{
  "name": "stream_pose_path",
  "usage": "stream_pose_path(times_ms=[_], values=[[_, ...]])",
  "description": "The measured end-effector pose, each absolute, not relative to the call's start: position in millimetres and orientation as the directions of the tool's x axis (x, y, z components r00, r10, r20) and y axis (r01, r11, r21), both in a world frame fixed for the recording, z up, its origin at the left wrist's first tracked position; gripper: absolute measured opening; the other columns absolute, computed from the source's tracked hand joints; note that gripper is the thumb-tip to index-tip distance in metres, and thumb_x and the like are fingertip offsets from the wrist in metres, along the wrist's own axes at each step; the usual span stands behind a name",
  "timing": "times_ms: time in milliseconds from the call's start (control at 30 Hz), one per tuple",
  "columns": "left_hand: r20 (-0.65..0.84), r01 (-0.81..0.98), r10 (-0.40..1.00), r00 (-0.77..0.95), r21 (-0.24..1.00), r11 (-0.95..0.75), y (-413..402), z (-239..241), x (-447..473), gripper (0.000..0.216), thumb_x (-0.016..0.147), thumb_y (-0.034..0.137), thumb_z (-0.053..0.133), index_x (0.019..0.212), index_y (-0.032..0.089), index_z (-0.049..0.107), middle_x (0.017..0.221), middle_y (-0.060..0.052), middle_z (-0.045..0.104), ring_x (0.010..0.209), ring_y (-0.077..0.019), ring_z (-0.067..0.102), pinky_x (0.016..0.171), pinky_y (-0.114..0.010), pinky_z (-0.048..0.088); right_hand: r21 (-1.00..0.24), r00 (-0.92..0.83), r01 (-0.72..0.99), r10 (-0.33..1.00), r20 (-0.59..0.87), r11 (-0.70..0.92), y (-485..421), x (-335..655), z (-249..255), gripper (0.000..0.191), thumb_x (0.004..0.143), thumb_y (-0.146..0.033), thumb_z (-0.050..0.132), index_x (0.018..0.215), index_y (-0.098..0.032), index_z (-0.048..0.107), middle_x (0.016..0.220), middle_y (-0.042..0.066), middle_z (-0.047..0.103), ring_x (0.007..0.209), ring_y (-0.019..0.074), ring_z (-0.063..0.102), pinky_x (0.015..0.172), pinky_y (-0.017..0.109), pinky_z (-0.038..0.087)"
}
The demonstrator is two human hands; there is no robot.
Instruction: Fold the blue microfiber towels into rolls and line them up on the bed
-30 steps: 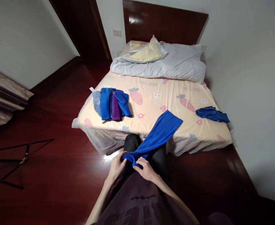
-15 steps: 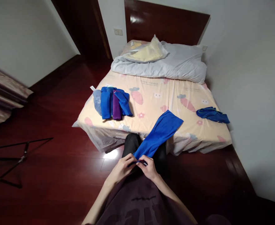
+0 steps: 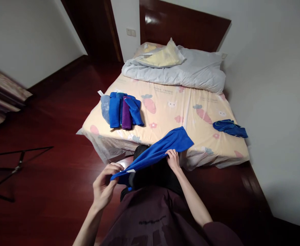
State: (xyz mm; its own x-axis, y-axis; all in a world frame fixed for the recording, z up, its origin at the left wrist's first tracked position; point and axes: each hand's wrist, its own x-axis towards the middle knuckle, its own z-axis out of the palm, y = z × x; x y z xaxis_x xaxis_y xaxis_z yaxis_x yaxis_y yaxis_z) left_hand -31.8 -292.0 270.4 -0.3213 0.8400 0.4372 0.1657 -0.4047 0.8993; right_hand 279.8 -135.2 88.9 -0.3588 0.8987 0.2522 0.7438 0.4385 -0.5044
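A bright blue towel (image 3: 162, 147) stretches between my two hands in front of the bed, its far end lying on the mattress edge. My left hand (image 3: 104, 186) pinches the near end, held out to the left above the floor. My right hand (image 3: 173, 160) grips the towel further along, close to the bed's front edge. Both hands are closed on the cloth. A stack of folded towels (image 3: 121, 110), blue and purple, lies on the bed's left side. A crumpled blue towel (image 3: 229, 127) lies at the bed's right edge.
The bed (image 3: 175, 116) has a cream sheet with carrot prints, a grey duvet (image 3: 190, 70) and a yellow pillow (image 3: 162, 56) by the dark headboard. A black metal stand (image 3: 9, 171) sits on the red wooden floor at left. A white wall runs along the right.
My hands were together at the towel's near end; now they have spread apart, the left moving out left with the end and the right sliding up along the towel toward the bed.
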Motion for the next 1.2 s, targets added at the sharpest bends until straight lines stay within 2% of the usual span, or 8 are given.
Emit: stream_pose_path(times_ms=[233,433,533,633,833,933,1067,1200], values=[[0.140,-0.071,0.719,-0.681,0.964,-0.255,-295,270,-64,0.055,0.078,0.065,0.081,0.075,0.019,0.051,0.071,0.001,0.059,0.063,-0.0127,0.056,0.058,-0.025,0.050,-0.581,0.021,0.795,0.950,0.311,0.173,-115,332,75,0.042,0.072,0.003,0.042,0.092,-0.018,0.071,0.099,0.011,0.077,0.102,0.0263,0.065,0.096,0.039,0.047],[0.254,0.194,0.462,-0.849,0.965,-0.174,-278,280,-106,0.071,0.057,0.079,0.087,0.074,0.019,0.054,0.072,0.000,0.064,0.064,-0.0134,0.056,0.061,-0.026,0.049,-0.662,0.088,0.731,0.939,0.334,0.167,-138,395,108,0.048,0.071,-0.007,0.043,0.105,-0.019,0.074,0.113,0.010,0.079,0.107,0.0247,0.073,0.102,0.039,0.053],[0.341,0.325,0.466,-0.817,0.939,-0.117,-264,277,-127,0.072,0.061,0.083,0.081,0.077,0.017,0.056,0.071,-0.001,0.065,0.065,-0.0156,0.060,0.064,-0.030,0.053,-0.611,0.069,0.771,0.932,0.356,0.176,-157,430,128,0.040,0.079,-0.011,0.044,0.104,-0.020,0.074,0.111,0.010,0.079,0.105,0.0252,0.074,0.100,0.040,0.056],[0.380,0.405,0.530,-0.758,0.911,-0.073,-244,269,-149,0.072,0.070,0.083,0.075,0.084,0.014,0.059,0.076,-0.003,0.067,0.071,-0.0164,0.063,0.075,-0.037,0.058,-0.588,0.105,0.798,0.931,0.351,0.132,-170,463,143,0.031,0.089,-0.019,0.047,0.103,-0.020,0.074,0.108,0.012,0.078,0.099,0.0257,0.074,0.085,0.037,0.060],[0.325,0.548,0.700,-0.636,0.828,0.114,-193,265,-168,0.060,0.089,0.065,0.069,0.095,0.005,0.066,0.077,-0.001,0.066,0.068,-0.0095,0.056,0.073,-0.027,0.056,-0.524,0.024,0.840,0.955,0.297,0.142,-168,510,177,0.019,0.090,-0.034,0.055,0.087,-0.022,0.070,0.090,0.008,0.076,0.082,0.0237,0.071,0.079,0.036,0.057],[0.337,0.567,0.767,-0.547,0.823,0.043,-166,280,-158,0.054,0.089,0.056,0.072,0.100,0.004,0.066,0.085,-0.003,0.069,0.075,-0.0107,0.060,0.082,-0.031,0.057,-0.467,-0.017,0.870,0.955,0.296,0.160,-156,531,206,0.031,0.089,-0.049,0.062,0.072,-0.024,0.063,0.074,0.006,0.072,0.067,0.0218,0.067,0.071,0.035,0.055],[0.351,0.570,0.868,-0.352,0.816,-0.099,-134,308,-139,0.032,0.091,0.033,0.068,0.105,0.005,0.060,0.094,-0.004,0.070,0.087,-0.0121,0.066,0.089,-0.031,0.056,-0.446,0.008,0.884,0.948,0.319,0.143,-139,558,248,0.050,0.084,-0.071,0.066,0.072,-0.023,0.067,0.069,0.007,0.071,0.058,0.0211,0.066,0.062,0.034,0.052],[0.293,0.794,0.930,-0.223,0.608,-0.001,-117,324,-129,0.021,0.087,0.018,0.049,0.098,0.007,0.064,0.088,0.001,0.067,0.076,-0.0086,0.058,0.081,-0.021,0.049,-0.488,-0.002,0.861,0.959,0.284,0.146,-139,580,280,0.055,0.084,-0.075,0.066,0.080,-0.021,0.078,0.080,0.012,0.076,0.061,0.0213,0.070,0.064,0.035,0.054]])
